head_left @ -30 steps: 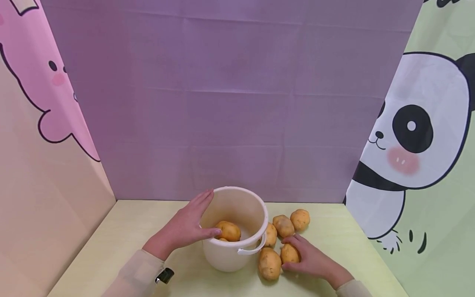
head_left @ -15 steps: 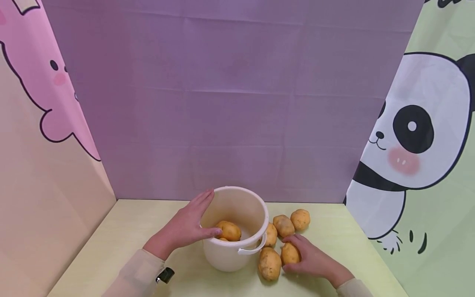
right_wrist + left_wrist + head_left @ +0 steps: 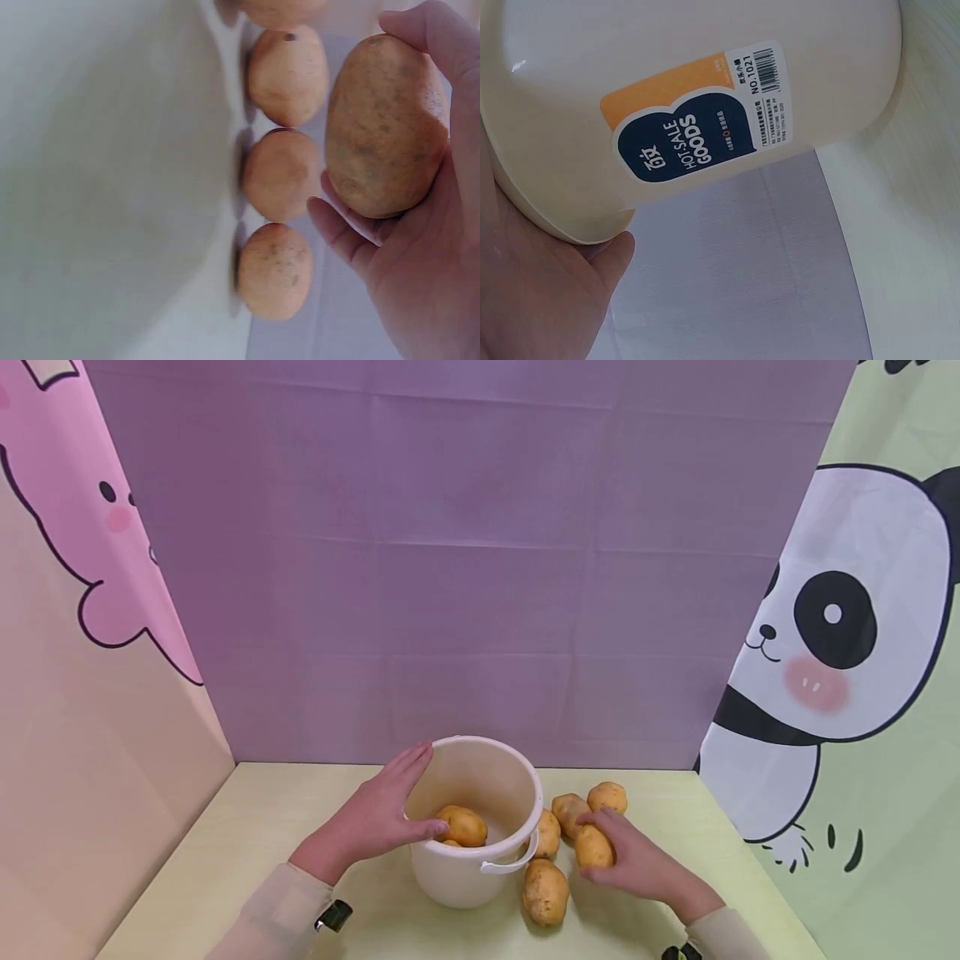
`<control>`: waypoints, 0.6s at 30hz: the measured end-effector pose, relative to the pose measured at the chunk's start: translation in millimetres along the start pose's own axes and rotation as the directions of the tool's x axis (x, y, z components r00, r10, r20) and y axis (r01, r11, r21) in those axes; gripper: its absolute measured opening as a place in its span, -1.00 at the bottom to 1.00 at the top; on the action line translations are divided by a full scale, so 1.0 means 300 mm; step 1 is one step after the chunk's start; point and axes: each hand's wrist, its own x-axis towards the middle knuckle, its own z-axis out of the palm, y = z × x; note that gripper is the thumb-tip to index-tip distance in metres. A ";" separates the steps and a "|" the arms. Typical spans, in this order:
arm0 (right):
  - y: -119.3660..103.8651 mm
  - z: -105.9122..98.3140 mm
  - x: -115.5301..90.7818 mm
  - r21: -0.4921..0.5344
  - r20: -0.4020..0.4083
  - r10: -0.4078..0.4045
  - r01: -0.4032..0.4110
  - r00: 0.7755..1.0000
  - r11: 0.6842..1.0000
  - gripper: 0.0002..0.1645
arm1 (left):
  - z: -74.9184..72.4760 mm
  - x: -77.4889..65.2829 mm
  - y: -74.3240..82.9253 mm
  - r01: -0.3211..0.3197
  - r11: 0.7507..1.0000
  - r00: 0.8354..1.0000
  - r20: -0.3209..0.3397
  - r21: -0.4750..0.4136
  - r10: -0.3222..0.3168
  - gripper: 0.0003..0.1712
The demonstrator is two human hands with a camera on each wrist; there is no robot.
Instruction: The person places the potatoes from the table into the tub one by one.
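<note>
My left hand [image 3: 378, 814] grips the rim of a cream plastic bucket [image 3: 453, 881] at its left side, thumb over the near edge. In the left wrist view, the bucket's wall bears a label [image 3: 690, 124]. A potato [image 3: 463, 827] lies inside the bucket, with part of another showing beneath it. My right hand [image 3: 643, 864] holds a potato [image 3: 595, 847] between thumb and fingers. The right wrist view shows this held potato [image 3: 386, 127] raised off the table, beside the row of others.
Right of the bucket, potatoes lie on the pale table [image 3: 660, 810]: one in front [image 3: 545, 893], one by the bucket wall [image 3: 547, 835], two farther back [image 3: 570, 812]. The bucket's white handle [image 3: 513, 864] hangs on its right side. A purple backdrop [image 3: 480, 568] stands behind.
My right hand has lifted the potato off the table and moved it slightly away from me, apart from the front potato. My left hand and the bucket have stayed put.
</note>
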 end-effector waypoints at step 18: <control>-0.092 -0.091 0.145 0.158 -0.176 -0.123 0.151 0.977 0.976 -0.27 | -0.003 -0.001 0.002 -0.013 1.000 1.000 -0.004 0.003 0.013 0.38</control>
